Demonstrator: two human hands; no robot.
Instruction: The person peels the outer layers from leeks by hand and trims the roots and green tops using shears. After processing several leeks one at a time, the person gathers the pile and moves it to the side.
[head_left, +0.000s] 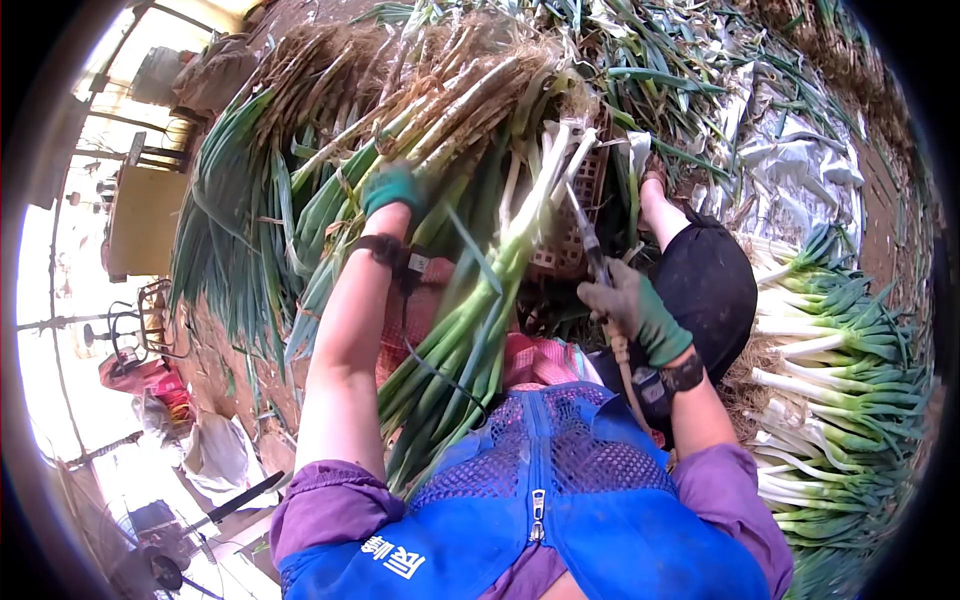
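My left hand (pixel 393 190), in a green glove, is smeared by motion over the stalks of a large pile of untrimmed green onions (pixel 450 110). My right hand (pixel 640 312), in a dirty green glove, is closed around a spray gun (pixel 597 252) with a thin metal nozzle pointing up and a hose below. Beside the nozzle, a bunch of green onions (pixel 515 245) with white stems lies across my lap, its leaves hanging toward my left side. Behind the bunch is a plastic crate (pixel 570 225).
Rows of green onions with white stems (pixel 830 370) lie on the right. Silvery plastic sheeting (pixel 800 175) covers ground at the upper right. A yellowish board (pixel 147 220), a red bag (pixel 150 378) and pale sacks (pixel 222 458) are at the left.
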